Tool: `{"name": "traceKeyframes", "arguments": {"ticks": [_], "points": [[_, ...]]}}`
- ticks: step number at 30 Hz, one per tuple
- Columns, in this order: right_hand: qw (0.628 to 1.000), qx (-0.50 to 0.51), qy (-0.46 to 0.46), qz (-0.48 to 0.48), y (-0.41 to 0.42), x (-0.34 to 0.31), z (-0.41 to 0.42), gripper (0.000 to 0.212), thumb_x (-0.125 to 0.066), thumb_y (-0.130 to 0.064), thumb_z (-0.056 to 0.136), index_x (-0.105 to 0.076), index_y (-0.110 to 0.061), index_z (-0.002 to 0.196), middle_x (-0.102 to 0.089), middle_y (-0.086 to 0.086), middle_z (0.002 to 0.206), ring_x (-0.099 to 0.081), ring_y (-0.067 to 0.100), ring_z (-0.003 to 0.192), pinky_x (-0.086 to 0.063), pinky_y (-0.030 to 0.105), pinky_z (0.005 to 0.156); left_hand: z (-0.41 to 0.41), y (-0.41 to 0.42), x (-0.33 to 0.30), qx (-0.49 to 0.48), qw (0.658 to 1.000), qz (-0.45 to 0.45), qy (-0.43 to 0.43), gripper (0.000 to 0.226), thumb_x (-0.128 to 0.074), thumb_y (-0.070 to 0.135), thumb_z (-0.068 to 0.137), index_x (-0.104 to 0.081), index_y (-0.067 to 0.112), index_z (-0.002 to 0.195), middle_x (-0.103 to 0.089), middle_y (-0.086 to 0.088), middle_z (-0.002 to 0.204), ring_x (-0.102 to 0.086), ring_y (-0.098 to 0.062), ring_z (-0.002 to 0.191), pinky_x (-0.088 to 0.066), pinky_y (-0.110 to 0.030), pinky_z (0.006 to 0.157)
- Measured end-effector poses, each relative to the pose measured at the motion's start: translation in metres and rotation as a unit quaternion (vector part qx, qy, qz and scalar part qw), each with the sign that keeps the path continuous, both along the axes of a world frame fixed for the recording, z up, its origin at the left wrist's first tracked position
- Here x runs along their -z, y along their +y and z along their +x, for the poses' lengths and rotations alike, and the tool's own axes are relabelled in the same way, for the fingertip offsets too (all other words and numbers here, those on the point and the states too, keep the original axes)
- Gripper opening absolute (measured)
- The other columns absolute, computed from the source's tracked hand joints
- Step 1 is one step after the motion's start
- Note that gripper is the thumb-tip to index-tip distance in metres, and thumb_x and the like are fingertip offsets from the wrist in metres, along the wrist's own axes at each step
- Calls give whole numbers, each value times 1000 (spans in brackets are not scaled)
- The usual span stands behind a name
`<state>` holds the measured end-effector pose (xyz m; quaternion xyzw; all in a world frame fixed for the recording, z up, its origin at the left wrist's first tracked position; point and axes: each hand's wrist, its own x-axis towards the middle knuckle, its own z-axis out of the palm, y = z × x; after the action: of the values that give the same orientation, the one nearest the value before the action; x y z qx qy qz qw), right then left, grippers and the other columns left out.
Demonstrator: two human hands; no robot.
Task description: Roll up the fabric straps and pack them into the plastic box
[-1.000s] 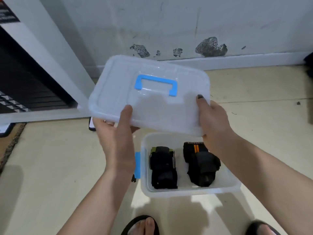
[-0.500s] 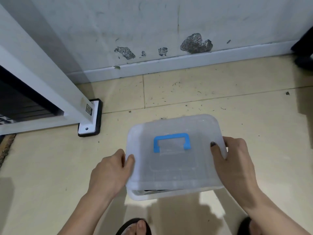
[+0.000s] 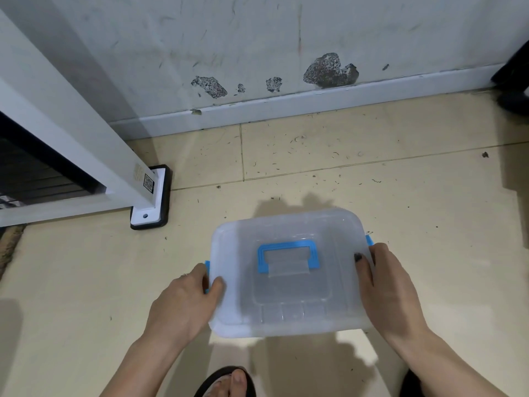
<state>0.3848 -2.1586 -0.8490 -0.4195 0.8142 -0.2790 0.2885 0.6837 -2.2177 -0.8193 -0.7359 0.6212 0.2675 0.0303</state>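
The translucent plastic box (image 3: 289,325) stands on the tiled floor with its lid (image 3: 237,253) lying flat on top. A blue handle (image 3: 287,255) sits in the middle of the lid. My left hand (image 3: 183,302) grips the box's left side at a blue latch (image 3: 207,275), thumb on the lid. My right hand (image 3: 392,290) presses the right side by the other blue latch (image 3: 369,240), thumb on the lid's edge. The rolled straps are hidden under the cloudy lid.
A white frame post on a black-edged foot (image 3: 150,207) stands to the left. The wall and baseboard (image 3: 315,101) run across the back. My sandalled foot (image 3: 229,383) is just below the box. A dark object (image 3: 515,90) sits at the far right.
The lid, held up above the open box a second ago, has come down onto the box and now sits flat. Both hands have shifted to the side latches.
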Motion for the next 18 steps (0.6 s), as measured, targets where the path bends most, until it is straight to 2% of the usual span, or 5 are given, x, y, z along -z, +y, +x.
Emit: {"name": "traceKeyframes", "arguments": {"ticks": [3, 6, 9, 12, 18], "points": [[999, 13, -35, -5, -3, 1, -1, 6, -45, -28, 105, -47, -23, 106, -62, -3, 86, -57, 21, 77, -40, 36, 60, 3, -3, 3, -40, 997, 4, 60, 33, -55, 47, 95, -47, 15, 88, -60, -2, 85, -54, -20, 73, -40, -35, 63], [1000, 5, -21, -8, -3, 3, -3, 17, -43, -28, 105, -50, -32, 120, -64, -7, 91, -58, 17, 81, -40, 35, 62, 4, -5, 5, -67, 990, 14, 127, 23, -63, 41, 93, -51, 21, 94, -60, -1, 97, -59, -19, 84, -45, -32, 67], [1000, -9, 9, 15, -5, 3, -7, 14, -41, -37, 105, -51, -26, 108, -62, -6, 86, -58, 19, 78, -40, 37, 61, 4, -5, 5, -58, 989, 7, 139, 19, -65, 39, 93, -56, 22, 92, -61, -3, 92, -57, -17, 82, -41, -29, 66], [999, -15, 35, 34, -12, 4, -11, 26, -40, -36, 106, -45, -19, 86, -58, 1, 74, -53, 25, 68, -36, 37, 56, 1, -3, 5, -42, 991, 9, 126, 23, -62, 37, 95, -58, 16, 87, -63, 2, 79, -55, -17, 70, -40, -29, 61], [996, -9, 87, 23, -15, 8, -4, 34, -40, -29, 106, -31, -24, 74, -50, 0, 72, -45, 20, 63, -29, 36, 53, 3, -4, 8, -56, 988, 24, 145, 22, -62, 38, 96, -59, 17, 90, -69, 2, 88, -64, -21, 81, -46, -30, 67]]}}
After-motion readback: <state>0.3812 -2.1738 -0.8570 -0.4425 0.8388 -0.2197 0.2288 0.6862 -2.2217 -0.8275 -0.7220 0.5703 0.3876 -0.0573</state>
